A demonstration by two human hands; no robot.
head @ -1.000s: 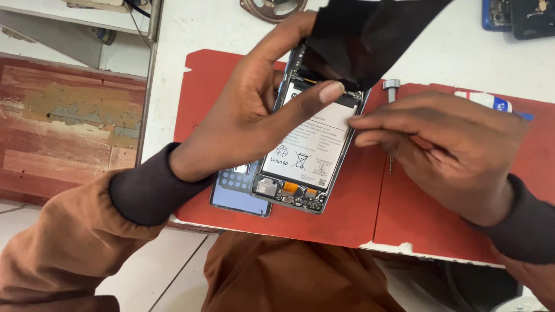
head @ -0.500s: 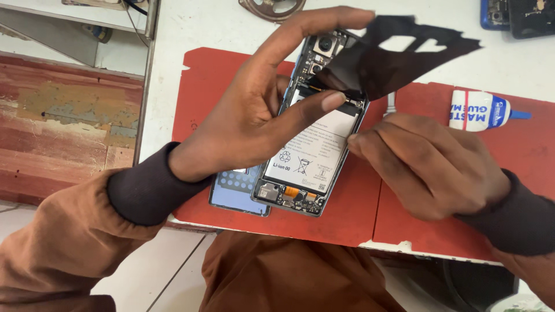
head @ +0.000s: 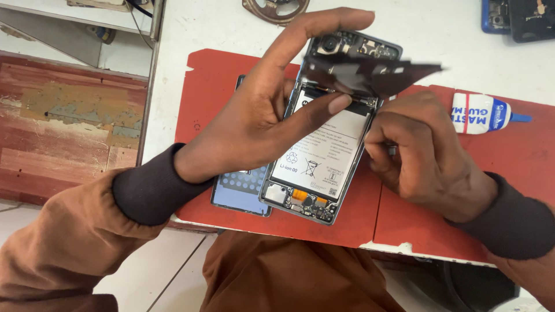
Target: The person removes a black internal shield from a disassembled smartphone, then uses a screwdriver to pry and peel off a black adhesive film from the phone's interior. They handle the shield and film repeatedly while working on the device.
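A white glue tube [head: 483,113] with a blue nozzle lies at the right of the frame on the red work mat [head: 214,86], well apart from the hands. A pale blue back cover [head: 243,193] sits lower centre, partly under the opened phone and the left wrist. At the top edge a round metal part [head: 274,8] is cut off by the frame, and in the upper right corner lie dark and blue phone parts [head: 509,17]. The left hand covers much of the phone's left edge and the mat behind it.

The mat lies on a white tabletop [head: 191,29]; to the left, a worn reddish wooden surface [head: 63,127] fills the frame's left side, and pale floor shows below.

The opened smartphone [head: 324,167] lies at the centre on the mat, back off, showing a white battery, camera modules at its top end and small connectors at its lower end. A thin black sheet [head: 370,72], blurred, is lifted above its upper part. The left hand [head: 260,121] is spread wide, its thumb pressing on the battery's top edge and its forefinger stretched up past the sheet. The right hand [head: 425,153] is curled narrow beside the phone's right edge; what it pinches I cannot tell.
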